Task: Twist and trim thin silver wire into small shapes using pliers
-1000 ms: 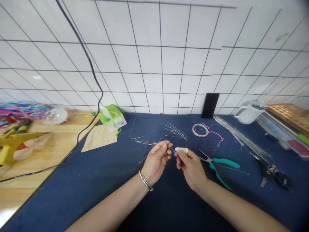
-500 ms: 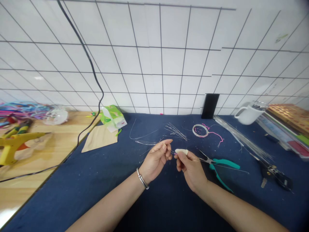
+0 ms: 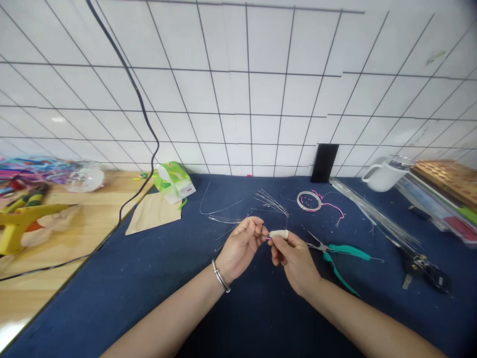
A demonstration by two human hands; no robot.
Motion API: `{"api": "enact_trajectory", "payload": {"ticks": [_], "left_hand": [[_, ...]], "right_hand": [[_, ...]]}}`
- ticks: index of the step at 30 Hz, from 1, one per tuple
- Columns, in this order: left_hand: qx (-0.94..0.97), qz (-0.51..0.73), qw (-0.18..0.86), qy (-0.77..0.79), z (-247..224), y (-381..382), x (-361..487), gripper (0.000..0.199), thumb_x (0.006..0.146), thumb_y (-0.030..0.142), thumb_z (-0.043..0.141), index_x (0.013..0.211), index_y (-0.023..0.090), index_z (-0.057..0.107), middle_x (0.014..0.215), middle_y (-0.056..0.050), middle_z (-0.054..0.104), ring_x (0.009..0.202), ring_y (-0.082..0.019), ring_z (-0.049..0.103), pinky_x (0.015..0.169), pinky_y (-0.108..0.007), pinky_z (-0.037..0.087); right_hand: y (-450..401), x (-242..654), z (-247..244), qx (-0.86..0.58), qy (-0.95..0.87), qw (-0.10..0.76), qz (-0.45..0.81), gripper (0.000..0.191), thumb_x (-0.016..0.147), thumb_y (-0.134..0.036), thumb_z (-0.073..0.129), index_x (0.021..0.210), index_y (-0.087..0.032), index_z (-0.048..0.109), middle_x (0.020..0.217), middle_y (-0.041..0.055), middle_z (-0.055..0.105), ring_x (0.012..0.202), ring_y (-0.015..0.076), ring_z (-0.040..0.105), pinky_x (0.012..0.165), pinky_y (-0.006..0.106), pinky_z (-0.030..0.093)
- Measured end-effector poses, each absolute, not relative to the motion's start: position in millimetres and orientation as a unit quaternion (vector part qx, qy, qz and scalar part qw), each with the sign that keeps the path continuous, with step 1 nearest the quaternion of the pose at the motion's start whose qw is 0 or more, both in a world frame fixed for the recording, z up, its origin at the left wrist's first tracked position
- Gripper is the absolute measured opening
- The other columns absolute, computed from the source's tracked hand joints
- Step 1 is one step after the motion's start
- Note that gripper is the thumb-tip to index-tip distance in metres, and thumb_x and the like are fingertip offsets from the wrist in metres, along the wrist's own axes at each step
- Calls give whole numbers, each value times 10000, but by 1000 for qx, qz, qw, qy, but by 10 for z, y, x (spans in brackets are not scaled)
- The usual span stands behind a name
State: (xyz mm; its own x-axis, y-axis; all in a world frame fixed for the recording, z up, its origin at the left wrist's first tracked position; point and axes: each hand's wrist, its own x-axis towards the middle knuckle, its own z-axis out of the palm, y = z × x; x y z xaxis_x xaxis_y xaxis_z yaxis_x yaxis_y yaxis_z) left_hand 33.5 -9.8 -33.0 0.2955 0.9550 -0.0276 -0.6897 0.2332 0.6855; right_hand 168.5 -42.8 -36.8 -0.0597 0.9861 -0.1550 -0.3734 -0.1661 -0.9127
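Note:
My left hand (image 3: pixel 240 248), with a silver bangle at the wrist, is closed, its fingertips pinching a thin wire. Against it, my right hand (image 3: pixel 296 261) pinches the same wire between thumb and index finger. A white cover (image 3: pixel 278 233) wraps that index finger. At the pinch shows a small pink-purple piece (image 3: pixel 269 238), too small to make out fully. The wire seems to run out behind my right hand toward the pliers (image 3: pixel 346 251), which lie spread with teal handles. Beyond my hands lies a bunch of cut wires (image 3: pixel 274 203).
A round ring with pink cord (image 3: pixel 309 209) lies behind the pliers. Long wires (image 3: pixel 372 211), keys (image 3: pixel 408 281), a white mug (image 3: pixel 383 176) and a black block (image 3: pixel 324 163) are on the right. Leftward are a tissue pack (image 3: pixel 172 180), brown paper (image 3: pixel 154 214) and a yellow glue gun (image 3: pixel 18 223).
My left fingertips have moved slightly right, closing the small gap to my right hand. The wire's far end beyond the pliers has shifted a little. My right hand stays nearly in place.

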Motion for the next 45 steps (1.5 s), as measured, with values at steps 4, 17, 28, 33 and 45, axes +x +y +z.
{"api": "enact_trajectory", "payload": {"ticks": [4, 17, 28, 33, 45], "left_hand": [[288, 549, 753, 222, -333, -97, 342, 134, 854, 270, 486, 870, 163, 567, 700, -3, 463, 675, -114, 480, 677, -264, 391], [282, 560, 742, 238, -392, -75, 339, 132, 832, 278, 525, 853, 158, 576, 673, 2, 466, 656, -112, 480, 665, -255, 386], [278, 557, 734, 271, -425, -80, 336, 138, 816, 274, 550, 870, 152, 587, 716, -12, 522, 698, -118, 526, 688, -255, 418], [281, 554, 733, 277, -422, -81, 334, 141, 814, 276, 553, 869, 151, 590, 719, -13, 529, 707, -118, 531, 685, -250, 422], [309, 559, 713, 289, -442, -60, 316, 145, 833, 276, 527, 891, 157, 586, 719, -9, 530, 720, -118, 540, 695, -247, 408]], "right_hand": [[-428, 1707, -354, -420, -361, 533, 640, 178, 764, -336, 610, 871, -194, 617, 632, -22, 529, 507, 87, 445, 469, 235, 333], [-402, 1840, -299, -337, -344, 548, 684, 109, 702, -214, 626, 810, -220, 616, 789, 8, 597, 565, 106, 452, 487, 248, 343], [-392, 1820, -263, -358, -347, 568, 655, 259, 702, -220, 660, 934, -254, 550, 777, -27, 577, 508, 73, 438, 465, 225, 357], [-391, 1798, -286, -371, -333, 562, 660, 244, 710, -251, 667, 930, -235, 562, 695, -37, 534, 520, 80, 453, 459, 218, 358], [-378, 1811, -422, -376, -303, 561, 673, 169, 708, -274, 669, 849, -214, 597, 818, 3, 617, 533, 80, 476, 462, 228, 369]]}}
